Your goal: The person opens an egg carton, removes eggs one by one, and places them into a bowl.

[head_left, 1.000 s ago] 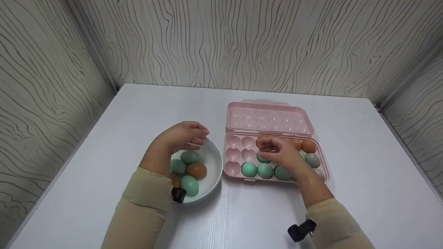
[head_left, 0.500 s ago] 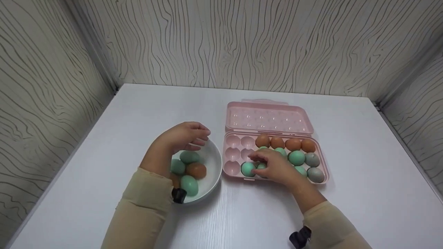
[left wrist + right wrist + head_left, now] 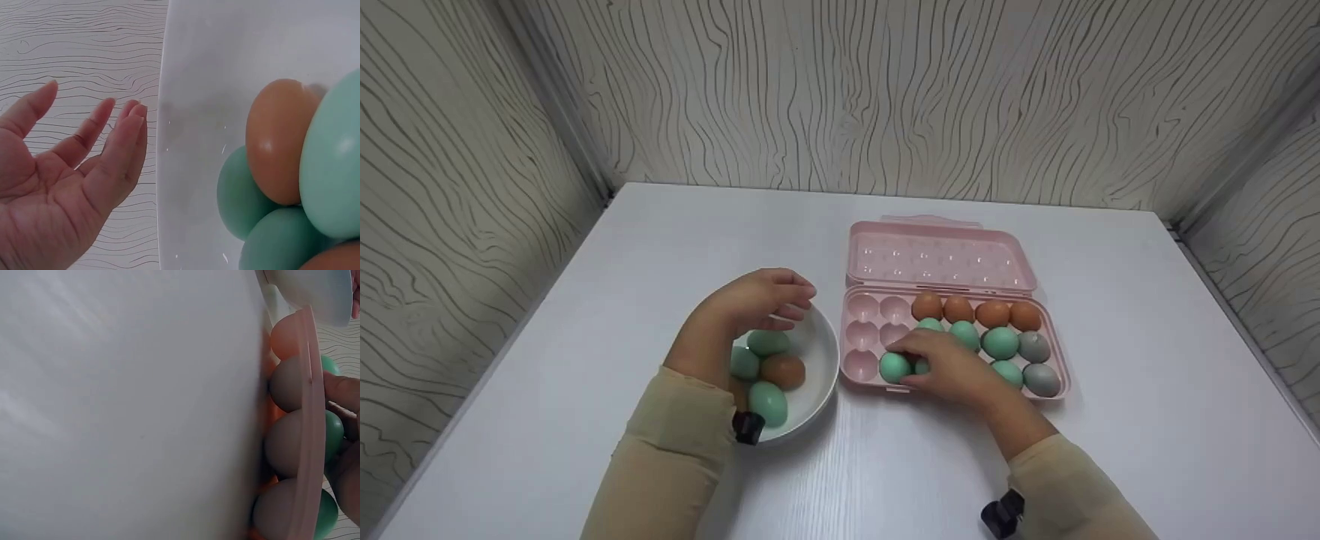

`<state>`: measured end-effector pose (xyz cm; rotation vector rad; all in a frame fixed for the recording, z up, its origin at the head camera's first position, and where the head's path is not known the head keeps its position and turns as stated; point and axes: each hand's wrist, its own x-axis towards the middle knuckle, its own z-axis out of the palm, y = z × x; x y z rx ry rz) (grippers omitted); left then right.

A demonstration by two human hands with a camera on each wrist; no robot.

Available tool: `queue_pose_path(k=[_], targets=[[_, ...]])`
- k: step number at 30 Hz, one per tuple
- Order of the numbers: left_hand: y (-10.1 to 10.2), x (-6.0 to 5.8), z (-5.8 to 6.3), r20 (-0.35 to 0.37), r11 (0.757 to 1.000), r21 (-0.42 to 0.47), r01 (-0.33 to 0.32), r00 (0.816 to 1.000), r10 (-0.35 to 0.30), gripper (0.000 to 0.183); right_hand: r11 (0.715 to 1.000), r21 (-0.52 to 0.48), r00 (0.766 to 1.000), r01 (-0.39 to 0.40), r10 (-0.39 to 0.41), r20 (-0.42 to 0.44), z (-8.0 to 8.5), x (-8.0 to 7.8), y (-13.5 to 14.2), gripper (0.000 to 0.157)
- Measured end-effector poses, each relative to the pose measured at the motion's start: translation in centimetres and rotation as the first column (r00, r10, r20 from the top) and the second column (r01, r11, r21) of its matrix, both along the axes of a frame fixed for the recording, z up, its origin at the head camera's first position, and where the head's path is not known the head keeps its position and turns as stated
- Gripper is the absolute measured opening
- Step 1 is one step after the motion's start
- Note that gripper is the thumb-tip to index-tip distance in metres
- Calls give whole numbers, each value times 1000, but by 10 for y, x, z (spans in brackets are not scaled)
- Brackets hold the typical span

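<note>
My right hand (image 3: 949, 367) is at the front row of a pink egg box (image 3: 861, 366), thumb and fingertips either side of a green egg (image 3: 894, 367), pinching it in its cup. In the right wrist view my thumb (image 3: 342, 389) lies against that egg (image 3: 330, 364) just over the box's rim. The box holds brown eggs (image 3: 958, 308) along the back, with green and grey eggs (image 3: 1042, 379) in front. Over the far rim of a white bowl (image 3: 817, 390) hovers my left hand (image 3: 757, 300), fingers loosely bent and holding nothing; its palm shows in the left wrist view.
Several green and brown eggs (image 3: 784, 372) lie in the bowl, partly hidden by my left forearm. The box's lid (image 3: 941, 259) is folded back behind it. A patterned wall (image 3: 840, 97) borders the white table (image 3: 720, 217) at the back.
My right hand has come down from above the back rows of the box, moving toward the front-left to the green egg. My left hand has barely moved.
</note>
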<state>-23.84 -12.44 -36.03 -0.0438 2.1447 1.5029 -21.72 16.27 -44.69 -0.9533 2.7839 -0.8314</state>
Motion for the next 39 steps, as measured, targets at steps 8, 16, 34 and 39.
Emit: queue_pose_path(k=[8,16,34,39], targets=[[1,0,-1,26,1000,20,-16,1000,16,25,1000,-2,1000,10,-10,28,0,-1,-1,25],[4,1,-2,40,998,52,-23,999,21,29,999,-21,998,39,-38,54,1,-2,1,27],[26,1,5,1,996,90,15,1000,-15,24,937,-305,964,172,-95,250,26,-13,12,44],[35,3,5,-11,994,99,45,999,-44,24,906,-367,948,209,-96,304,34,-14,11,43]])
